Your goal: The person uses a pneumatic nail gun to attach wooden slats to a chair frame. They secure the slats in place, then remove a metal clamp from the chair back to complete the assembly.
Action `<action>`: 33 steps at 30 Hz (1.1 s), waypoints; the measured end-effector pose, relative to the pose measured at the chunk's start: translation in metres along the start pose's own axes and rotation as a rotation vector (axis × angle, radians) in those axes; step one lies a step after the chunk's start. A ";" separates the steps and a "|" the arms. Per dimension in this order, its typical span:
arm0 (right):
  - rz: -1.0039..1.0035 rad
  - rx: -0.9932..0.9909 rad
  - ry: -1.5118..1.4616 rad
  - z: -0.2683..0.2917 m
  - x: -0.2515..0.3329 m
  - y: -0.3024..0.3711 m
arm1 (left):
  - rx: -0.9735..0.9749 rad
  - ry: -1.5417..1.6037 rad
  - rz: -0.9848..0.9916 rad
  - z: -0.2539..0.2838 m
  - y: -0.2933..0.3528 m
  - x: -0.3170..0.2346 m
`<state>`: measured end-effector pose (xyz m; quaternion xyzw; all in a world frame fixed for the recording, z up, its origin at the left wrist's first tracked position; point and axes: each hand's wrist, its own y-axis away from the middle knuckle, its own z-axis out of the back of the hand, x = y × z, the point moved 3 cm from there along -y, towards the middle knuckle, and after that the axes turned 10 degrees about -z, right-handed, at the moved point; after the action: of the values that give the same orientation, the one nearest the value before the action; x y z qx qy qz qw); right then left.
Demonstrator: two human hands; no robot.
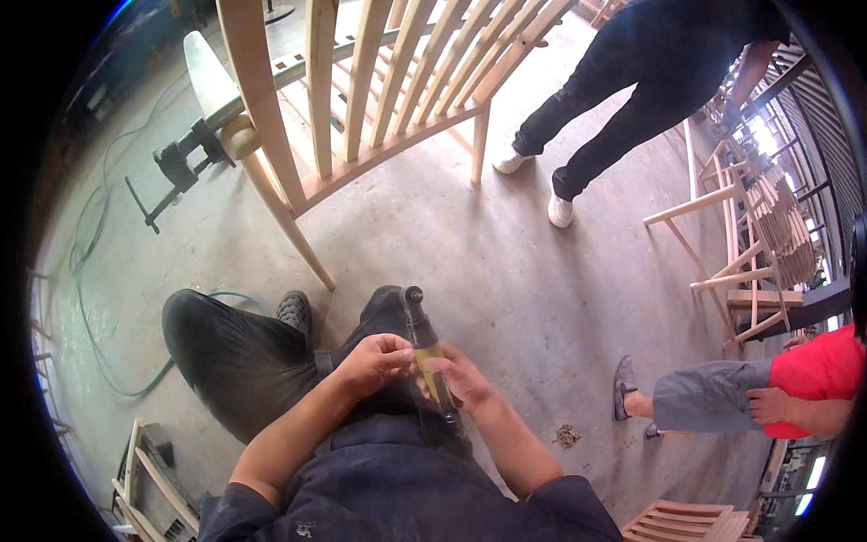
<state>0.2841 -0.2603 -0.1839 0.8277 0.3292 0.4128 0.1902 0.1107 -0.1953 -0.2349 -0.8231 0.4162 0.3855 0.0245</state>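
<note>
Over my lap is an air ratchet (pixel 418 318), a slim dark tool with an angled round head and a yellow band round its body. My right hand (pixel 467 379) is closed round its yellow middle, with the head pointing away from me. On the other side, my left hand (pixel 377 363) has its fingers pinched together against the yellow part; whatever lies between the fingertips is too small to make out. In front of me stands a pale wooden slatted bench (pixel 384 158), with a dark metal clamp (pixel 185 163) fixed at its left end.
A green hose (pixel 79 257) curves over the floor at left. A person in black (pixel 623 108) stands beyond the bench; another in red (pixel 817 375) is at right. Small metal-looking pieces (pixel 567 436) lie piled on the floor. Wooden frames (pixel 754 248) stand at right, others (pixel 144 483) lower left.
</note>
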 end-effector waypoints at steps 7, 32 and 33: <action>-0.106 0.042 -0.010 0.014 0.000 0.018 | -0.262 -0.042 -0.079 0.002 -0.007 -0.019; 0.134 -0.303 0.553 -0.050 0.090 -0.011 | -0.543 0.045 -0.710 -0.039 -0.015 -0.136; 0.103 -0.315 0.566 -0.054 0.093 -0.014 | -0.551 0.009 -0.735 -0.040 -0.014 -0.142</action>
<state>0.2768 -0.1827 -0.1083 0.6560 0.2587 0.6815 0.1959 0.0945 -0.1059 -0.1182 -0.8937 -0.0213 0.4439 -0.0622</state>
